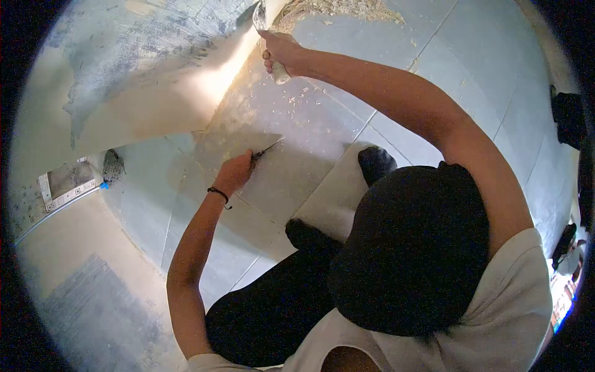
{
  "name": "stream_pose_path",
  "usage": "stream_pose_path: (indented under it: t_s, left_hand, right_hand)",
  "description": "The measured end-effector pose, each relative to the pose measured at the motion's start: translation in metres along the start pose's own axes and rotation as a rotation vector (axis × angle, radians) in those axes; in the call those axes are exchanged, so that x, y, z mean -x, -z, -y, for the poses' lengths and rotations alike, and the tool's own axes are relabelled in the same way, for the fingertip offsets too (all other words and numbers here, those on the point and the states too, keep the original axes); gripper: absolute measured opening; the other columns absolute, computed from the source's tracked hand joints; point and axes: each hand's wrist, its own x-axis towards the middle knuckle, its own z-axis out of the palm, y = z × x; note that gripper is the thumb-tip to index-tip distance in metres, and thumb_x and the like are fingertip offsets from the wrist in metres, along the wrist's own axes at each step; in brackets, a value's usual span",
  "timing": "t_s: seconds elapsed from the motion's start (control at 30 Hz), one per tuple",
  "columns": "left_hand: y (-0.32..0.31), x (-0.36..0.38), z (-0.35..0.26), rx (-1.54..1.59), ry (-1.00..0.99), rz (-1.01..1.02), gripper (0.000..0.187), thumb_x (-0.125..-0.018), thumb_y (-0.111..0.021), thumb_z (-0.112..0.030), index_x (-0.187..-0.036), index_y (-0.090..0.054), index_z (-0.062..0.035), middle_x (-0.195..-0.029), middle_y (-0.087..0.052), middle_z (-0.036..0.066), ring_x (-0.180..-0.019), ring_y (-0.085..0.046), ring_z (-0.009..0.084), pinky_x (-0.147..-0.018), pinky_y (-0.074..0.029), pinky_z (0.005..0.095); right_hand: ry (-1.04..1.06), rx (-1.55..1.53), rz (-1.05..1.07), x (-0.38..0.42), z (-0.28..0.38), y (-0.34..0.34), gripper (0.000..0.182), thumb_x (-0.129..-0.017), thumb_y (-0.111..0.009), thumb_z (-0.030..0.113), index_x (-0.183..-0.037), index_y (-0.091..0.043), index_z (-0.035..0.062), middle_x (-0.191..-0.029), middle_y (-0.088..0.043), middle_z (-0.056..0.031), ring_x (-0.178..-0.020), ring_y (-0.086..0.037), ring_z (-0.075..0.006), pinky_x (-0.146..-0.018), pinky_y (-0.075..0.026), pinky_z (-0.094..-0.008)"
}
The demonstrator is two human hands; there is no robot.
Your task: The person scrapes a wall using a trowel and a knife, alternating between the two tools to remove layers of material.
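My right hand is closed around a putty knife, its pale handle end showing below the fist. The blade points up to the seam where the wall meets the tiled floor, right at the wall's foot. My left hand is held lower, over the tiles, gripping a slim tool with a dark handle and thin metal tip. That tip points up and to the right. Pale chips are scattered on the floor between the two hands.
Shavings lie in a heap along the top edge. A recessed wall box sits at the left, with a light blue cable and a dark mesh-like clump close by. My bent knees and dark-socked feet occupy the lower middle.
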Motion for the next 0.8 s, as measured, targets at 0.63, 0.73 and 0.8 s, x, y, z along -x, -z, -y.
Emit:
stream_pose_path:
  t_s: [0.63,0.73,0.8]
  left_hand:
    - [-0.011,-0.006,0.009,-0.012,0.012,0.014,0.022,-0.096,-0.049,-0.023,-0.104,-0.048,-0.0029,-0.076,-0.064,0.019,-0.073,-0.064,0.0396,-0.064,-0.051,0.0516]
    - [-0.007,-0.006,0.006,-0.015,0.028,0.013,0.020,-0.095,-0.049,-0.022,-0.103,-0.048,-0.0032,-0.080,-0.065,0.019,-0.075,-0.065,0.0389,-0.064,-0.051,0.0512]
    - [-0.004,0.000,0.001,0.012,0.024,-0.019,0.020,-0.095,-0.048,-0.021,-0.103,-0.048,-0.0032,-0.082,-0.065,0.019,-0.077,-0.065,0.0388,-0.064,-0.051,0.0509]
  right_hand:
    - [0.188,0.345,0.145,-0.018,-0.022,0.013,0.039,-0.099,-0.048,0.040,-0.124,-0.047,0.0091,-0.060,-0.046,-0.0037,-0.043,-0.045,-0.0152,-0.042,-0.046,-0.0353]
    - [0.051,0.195,0.003,-0.008,-0.008,0.013,0.041,-0.099,-0.049,0.040,-0.126,-0.047,0.0090,-0.060,-0.046,-0.0037,-0.043,-0.046,-0.0152,-0.042,-0.046,-0.0349]
    - [0.073,0.195,-0.020,0.002,-0.003,0.010,0.040,-0.100,-0.049,0.040,-0.124,-0.047,0.0081,-0.060,-0.046,-0.0035,-0.043,-0.046,-0.0151,-0.042,-0.046,-0.0350]
